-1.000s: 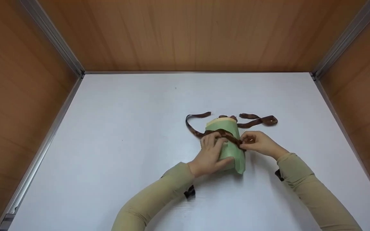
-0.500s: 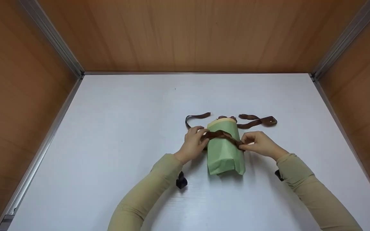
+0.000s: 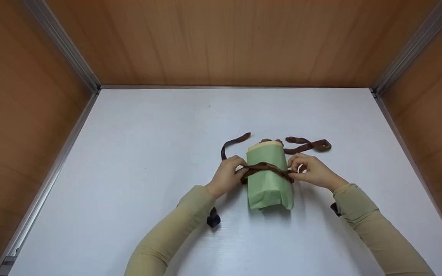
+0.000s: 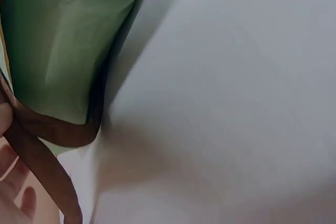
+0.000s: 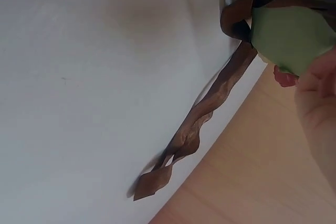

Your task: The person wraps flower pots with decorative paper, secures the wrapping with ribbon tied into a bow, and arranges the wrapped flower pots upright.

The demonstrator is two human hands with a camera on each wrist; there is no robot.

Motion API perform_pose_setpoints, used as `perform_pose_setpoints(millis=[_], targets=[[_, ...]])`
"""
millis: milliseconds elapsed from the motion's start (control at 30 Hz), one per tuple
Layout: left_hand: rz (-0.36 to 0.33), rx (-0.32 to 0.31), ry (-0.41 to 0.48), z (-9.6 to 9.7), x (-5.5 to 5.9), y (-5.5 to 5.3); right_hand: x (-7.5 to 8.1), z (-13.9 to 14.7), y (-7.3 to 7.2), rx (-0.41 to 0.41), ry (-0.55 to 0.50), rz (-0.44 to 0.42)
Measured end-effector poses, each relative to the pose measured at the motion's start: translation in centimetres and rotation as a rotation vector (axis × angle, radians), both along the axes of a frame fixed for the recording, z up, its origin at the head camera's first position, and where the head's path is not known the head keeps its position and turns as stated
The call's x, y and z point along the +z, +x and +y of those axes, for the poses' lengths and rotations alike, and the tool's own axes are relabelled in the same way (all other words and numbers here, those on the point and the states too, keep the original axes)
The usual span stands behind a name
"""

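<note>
A bundle wrapped in green paper (image 3: 267, 188) lies on the table, with a pale yellow edge and small brownish tops showing at its far end. In the right wrist view a reddish bit (image 5: 285, 77) peeks out of the paper. A brown ribbon (image 3: 264, 166) crosses the bundle's middle. My left hand (image 3: 226, 174) pinches the ribbon at the bundle's left side; the left wrist view shows two strands of ribbon (image 4: 47, 174) by the fingers. At the right side my right hand (image 3: 311, 171) pinches the ribbon between thumb and fingertips.
One ribbon end curves away behind my left hand. The other end (image 3: 313, 145) lies looped on the table at the back right of the bundle. Wooden panels (image 3: 221, 42) with metal edging bound the white table (image 3: 148, 134) at the back and sides.
My left hand has moved from pressing on the bundle to its left side and taken hold of the ribbon. The ribbon band has shifted slightly nearer. My right hand has hardly moved.
</note>
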State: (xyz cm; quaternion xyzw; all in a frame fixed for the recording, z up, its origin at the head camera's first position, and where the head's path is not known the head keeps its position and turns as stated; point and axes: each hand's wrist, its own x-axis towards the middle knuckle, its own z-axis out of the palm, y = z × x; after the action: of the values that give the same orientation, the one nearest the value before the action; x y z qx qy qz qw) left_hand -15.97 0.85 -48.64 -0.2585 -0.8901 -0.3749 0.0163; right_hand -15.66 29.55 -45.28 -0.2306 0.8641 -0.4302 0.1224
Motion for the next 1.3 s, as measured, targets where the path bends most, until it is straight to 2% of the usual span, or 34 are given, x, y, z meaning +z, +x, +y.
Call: perform_pose_setpoints(millis=[67,167,367,467,567,667,733,767,833,1000,1067,1200,1300], targets=[[-0.003,-0.018,0.011,-0.6,0.1,0.3,0.1,0.4,0.1,0.008,-0.016,-0.030],[-0.029,-0.030,-0.019,-1.4,0.2,0.8,0.4,0.9,0.3,0.026,-0.023,-0.095],[-0.092,-0.032,-0.042,-2.3,0.0,1.3,0.6,1.5,0.1,0.053,0.051,-0.145],[-0.095,-0.042,-0.028,-2.4,-0.1,1.4,0.6,1.5,-0.1,0.044,0.128,-0.127],[-0.086,-0.052,-0.023,-2.5,-0.2,1.4,0.6,1.4,-0.2,0.015,0.196,-0.056],[-0.082,-0.047,-0.024,-2.4,-0.2,1.4,0.5,1.3,-0.3,-0.033,0.209,0.044],[-0.083,-0.044,-0.027,-2.4,-0.2,1.4,0.4,1.2,-0.3,-0.080,0.193,0.079],[-0.085,-0.043,-0.029,-2.4,-0.2,1.4,0.4,1.2,-0.3,-0.111,0.176,0.071],[-0.086,-0.043,-0.036,-2.3,-0.2,1.4,0.3,1.3,-0.3,-0.168,0.100,0.004],[-0.082,-0.046,-0.045,-2.2,-0.2,1.3,0.3,1.6,-0.7,-0.267,-0.278,-0.289],[-0.089,-0.049,-0.042,-2.1,-0.1,1.3,0.3,1.7,-0.8,-0.281,-0.404,-0.366],[-0.105,-0.054,-0.036,-2.0,-0.1,1.3,0.3,1.6,-0.9,-0.278,-0.540,-0.439],[-0.106,-0.059,-0.031,-2.0,0.0,1.2,0.3,1.5,-0.9,-0.286,-0.576,-0.461]])
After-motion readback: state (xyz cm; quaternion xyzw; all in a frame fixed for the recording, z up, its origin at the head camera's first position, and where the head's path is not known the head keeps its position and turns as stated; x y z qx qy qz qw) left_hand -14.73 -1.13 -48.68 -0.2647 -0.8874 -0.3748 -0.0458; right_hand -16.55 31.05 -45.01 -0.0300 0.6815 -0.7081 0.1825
